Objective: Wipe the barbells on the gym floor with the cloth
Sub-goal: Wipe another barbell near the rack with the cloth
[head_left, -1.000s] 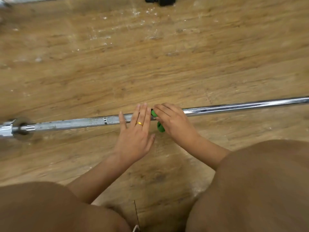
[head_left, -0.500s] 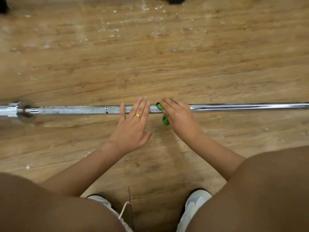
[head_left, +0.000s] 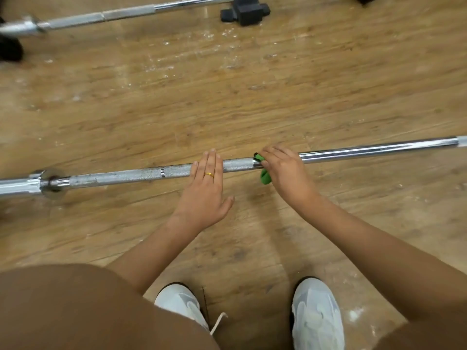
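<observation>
A long steel barbell (head_left: 131,176) lies across the wooden floor in front of me, its collar at the far left and its shiny half running off to the right. My left hand (head_left: 206,190) lies flat on the knurled middle of the bar, fingers straight, a gold ring on one finger. Just to its right, my right hand (head_left: 284,170) curls over the bar and grips a small green cloth (head_left: 264,176), which hangs down below the fingers. Most of the cloth is hidden under that hand.
A second barbell (head_left: 106,15) lies at the top left of the floor. A black block (head_left: 246,11) sits near the top centre, and a dark object (head_left: 10,50) at the left edge. White dust specks dot the floor. My knees and white shoes (head_left: 317,317) fill the bottom.
The view has tilted up, bringing the second barbell and black block into sight. My right hand with the cloth has shifted slightly right, away from the left hand, which stays flat on the bar.
</observation>
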`<state>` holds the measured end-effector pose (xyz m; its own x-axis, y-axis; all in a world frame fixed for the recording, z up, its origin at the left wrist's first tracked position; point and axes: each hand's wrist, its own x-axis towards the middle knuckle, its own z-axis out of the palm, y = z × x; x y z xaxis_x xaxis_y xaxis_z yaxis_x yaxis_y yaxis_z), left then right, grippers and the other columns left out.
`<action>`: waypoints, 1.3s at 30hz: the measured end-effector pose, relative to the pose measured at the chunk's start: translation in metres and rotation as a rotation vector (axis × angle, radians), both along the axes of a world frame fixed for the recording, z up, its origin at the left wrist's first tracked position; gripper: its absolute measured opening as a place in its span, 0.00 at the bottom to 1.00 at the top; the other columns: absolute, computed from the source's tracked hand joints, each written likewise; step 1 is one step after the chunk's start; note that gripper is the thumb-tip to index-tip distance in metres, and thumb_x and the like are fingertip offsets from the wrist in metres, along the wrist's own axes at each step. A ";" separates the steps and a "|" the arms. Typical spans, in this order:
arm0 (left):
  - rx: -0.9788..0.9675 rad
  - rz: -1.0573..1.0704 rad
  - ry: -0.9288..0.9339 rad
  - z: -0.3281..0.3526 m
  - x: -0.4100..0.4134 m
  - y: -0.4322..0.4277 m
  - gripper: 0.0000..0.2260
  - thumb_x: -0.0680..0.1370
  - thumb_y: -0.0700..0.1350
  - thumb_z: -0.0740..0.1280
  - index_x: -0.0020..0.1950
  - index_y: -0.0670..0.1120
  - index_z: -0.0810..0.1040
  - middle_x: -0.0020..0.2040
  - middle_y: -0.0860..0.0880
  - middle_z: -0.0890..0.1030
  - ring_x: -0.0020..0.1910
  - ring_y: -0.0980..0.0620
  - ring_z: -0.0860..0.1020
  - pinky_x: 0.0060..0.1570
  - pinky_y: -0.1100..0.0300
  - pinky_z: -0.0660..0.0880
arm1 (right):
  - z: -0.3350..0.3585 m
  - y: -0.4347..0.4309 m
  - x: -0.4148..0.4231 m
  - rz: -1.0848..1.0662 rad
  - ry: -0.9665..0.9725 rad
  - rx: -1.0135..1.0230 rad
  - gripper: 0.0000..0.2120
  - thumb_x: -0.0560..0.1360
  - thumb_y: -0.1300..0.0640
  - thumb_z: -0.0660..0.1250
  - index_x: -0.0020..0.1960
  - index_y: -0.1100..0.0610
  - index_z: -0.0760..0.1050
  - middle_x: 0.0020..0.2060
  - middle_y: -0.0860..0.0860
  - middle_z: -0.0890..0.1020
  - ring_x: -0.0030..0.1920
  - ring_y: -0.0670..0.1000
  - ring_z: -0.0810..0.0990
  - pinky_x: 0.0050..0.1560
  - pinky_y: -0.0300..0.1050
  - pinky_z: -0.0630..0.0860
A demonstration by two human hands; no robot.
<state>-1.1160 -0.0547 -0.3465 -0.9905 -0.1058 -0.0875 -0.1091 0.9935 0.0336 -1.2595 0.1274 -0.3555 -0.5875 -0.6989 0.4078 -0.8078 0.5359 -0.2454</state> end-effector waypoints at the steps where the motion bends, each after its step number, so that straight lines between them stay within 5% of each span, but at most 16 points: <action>1: 0.007 -0.003 -0.010 0.002 0.000 0.001 0.43 0.80 0.62 0.59 0.81 0.35 0.44 0.81 0.35 0.44 0.81 0.39 0.44 0.78 0.45 0.42 | 0.002 -0.005 0.001 0.011 -0.008 -0.007 0.14 0.78 0.59 0.58 0.52 0.62 0.82 0.47 0.55 0.85 0.47 0.58 0.82 0.53 0.48 0.73; 10: 0.069 -0.006 -0.023 0.002 -0.004 -0.002 0.44 0.76 0.67 0.43 0.81 0.36 0.43 0.82 0.37 0.42 0.81 0.41 0.41 0.78 0.45 0.41 | 0.012 0.012 -0.015 -0.039 -0.025 0.066 0.06 0.70 0.63 0.67 0.43 0.61 0.82 0.39 0.56 0.84 0.40 0.58 0.83 0.42 0.48 0.81; 19: 0.108 0.029 0.021 0.001 0.001 0.000 0.36 0.80 0.57 0.51 0.82 0.39 0.42 0.82 0.41 0.39 0.81 0.45 0.38 0.79 0.43 0.45 | -0.026 -0.020 -0.002 0.060 0.054 -0.107 0.17 0.77 0.54 0.60 0.57 0.60 0.83 0.53 0.53 0.85 0.51 0.57 0.83 0.53 0.51 0.81; 24: 0.112 0.030 -0.014 -0.005 -0.004 0.001 0.37 0.81 0.58 0.50 0.81 0.42 0.38 0.81 0.43 0.37 0.81 0.47 0.36 0.79 0.47 0.38 | -0.025 -0.023 -0.005 0.055 0.005 -0.099 0.17 0.78 0.53 0.59 0.55 0.60 0.83 0.50 0.53 0.85 0.49 0.57 0.83 0.51 0.50 0.81; 29: 0.120 0.017 -0.039 0.003 -0.012 -0.006 0.37 0.80 0.56 0.51 0.81 0.40 0.39 0.82 0.42 0.39 0.81 0.46 0.37 0.78 0.49 0.36 | -0.021 -0.033 -0.016 0.098 0.021 -0.095 0.10 0.74 0.59 0.72 0.54 0.61 0.83 0.49 0.54 0.86 0.48 0.57 0.84 0.51 0.49 0.82; 31: 0.136 0.019 -0.039 0.007 -0.018 -0.009 0.36 0.81 0.55 0.54 0.82 0.40 0.42 0.82 0.41 0.42 0.81 0.46 0.39 0.78 0.50 0.35 | -0.024 -0.029 -0.015 0.090 0.030 -0.080 0.15 0.72 0.62 0.77 0.57 0.61 0.82 0.52 0.54 0.85 0.51 0.57 0.83 0.52 0.50 0.81; 35: 0.128 0.019 -0.057 0.014 -0.027 -0.012 0.36 0.81 0.54 0.53 0.82 0.39 0.43 0.82 0.41 0.43 0.81 0.45 0.41 0.75 0.54 0.32 | -0.022 -0.024 -0.022 0.134 0.119 -0.074 0.14 0.77 0.58 0.65 0.60 0.61 0.81 0.57 0.54 0.84 0.56 0.57 0.82 0.55 0.51 0.80; 39: 0.146 0.025 -0.094 0.017 -0.039 -0.019 0.39 0.75 0.59 0.44 0.82 0.39 0.42 0.83 0.41 0.43 0.81 0.46 0.42 0.72 0.57 0.28 | -0.013 -0.032 -0.044 0.087 0.022 0.017 0.18 0.82 0.52 0.54 0.53 0.59 0.80 0.46 0.54 0.83 0.49 0.59 0.80 0.50 0.53 0.78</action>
<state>-1.1552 -0.0736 -0.3297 -0.9744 -0.1093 -0.1963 -0.1428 0.9758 0.1657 -1.3035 0.0951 -0.3690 -0.5152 -0.7542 0.4071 -0.8567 0.4671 -0.2188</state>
